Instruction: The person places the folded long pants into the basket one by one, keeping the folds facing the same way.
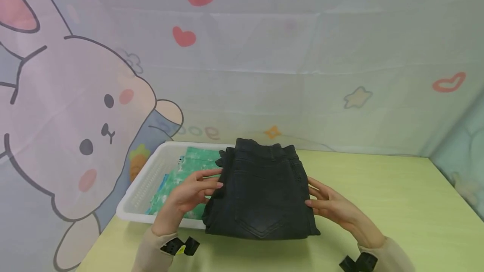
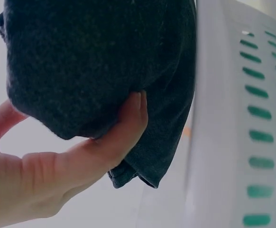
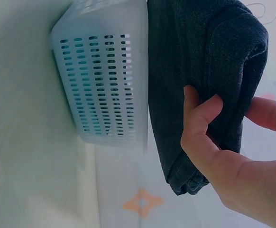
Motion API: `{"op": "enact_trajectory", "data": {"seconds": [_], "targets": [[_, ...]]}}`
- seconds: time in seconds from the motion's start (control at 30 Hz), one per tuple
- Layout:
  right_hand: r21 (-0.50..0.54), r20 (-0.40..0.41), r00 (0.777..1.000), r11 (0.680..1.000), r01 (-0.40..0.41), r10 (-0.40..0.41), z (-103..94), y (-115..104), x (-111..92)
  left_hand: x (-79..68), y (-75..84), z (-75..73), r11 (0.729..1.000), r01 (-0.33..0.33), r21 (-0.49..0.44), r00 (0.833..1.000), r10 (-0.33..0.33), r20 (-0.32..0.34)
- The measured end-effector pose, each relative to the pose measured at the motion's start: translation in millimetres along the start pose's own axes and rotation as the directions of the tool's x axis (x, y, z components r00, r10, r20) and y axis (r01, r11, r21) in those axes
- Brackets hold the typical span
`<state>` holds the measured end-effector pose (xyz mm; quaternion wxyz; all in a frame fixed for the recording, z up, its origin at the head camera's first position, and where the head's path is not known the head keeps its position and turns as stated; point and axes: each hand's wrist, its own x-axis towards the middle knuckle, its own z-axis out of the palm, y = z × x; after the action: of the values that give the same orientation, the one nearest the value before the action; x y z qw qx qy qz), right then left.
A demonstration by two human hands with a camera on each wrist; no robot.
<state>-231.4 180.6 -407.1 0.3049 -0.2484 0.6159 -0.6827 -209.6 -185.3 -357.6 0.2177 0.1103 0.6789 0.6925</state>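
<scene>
A folded pair of black jeans [image 1: 264,196], with a back pocket facing up, is held level between both hands. My left hand [image 1: 193,192] grips its left edge; in the left wrist view the thumb and fingers of that hand [image 2: 67,175] lie on two sides of the denim [image 2: 81,61]. On the right edge, my right hand [image 1: 332,207] pinches the folded layers, as the right wrist view of the hand [image 3: 242,166] shows. Beneath the jeans stands a white plastic basket [image 1: 130,214], its right part hidden. Green patterned cloth [image 1: 200,156] lies folded inside it.
The basket rests on a yellow-green table [image 1: 378,192], towards its left side. Behind hangs a pale cloth backdrop [image 1: 302,53] with a printed rabbit and hearts. In the right wrist view the slotted basket wall [image 3: 138,71] is right beside the jeans.
</scene>
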Motion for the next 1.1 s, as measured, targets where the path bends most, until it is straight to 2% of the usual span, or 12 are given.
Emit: {"op": "enact_trajectory", "data": {"seconds": [0.23,0.6,0.77,1.1], "targets": [[-0.006,-0.006,1.000,1.000,-0.005,0.005,5.2,-2,12,-4.9,1.0,-10.9,1.000,-0.007,-0.019,1.000,0.007,0.012],[-0.040,-0.015,1.000,0.999,0.002,-0.002,13.1,-4,30,-11.2,3.4,-26.8,0.999,-0.012,-0.032,1.000,0.011,-0.004],[-0.023,0.015,0.999,0.999,0.032,-0.032,15.4,-2,38,-12.0,4.7,-35.7,0.999,-0.001,-0.038,1.000,0.000,-0.008],[0.003,0.023,0.999,1.000,0.029,-0.029,23.3,1,56,-19.1,7.1,-51.6,1.000,-0.002,0.002,0.999,0.002,-0.033]]}}
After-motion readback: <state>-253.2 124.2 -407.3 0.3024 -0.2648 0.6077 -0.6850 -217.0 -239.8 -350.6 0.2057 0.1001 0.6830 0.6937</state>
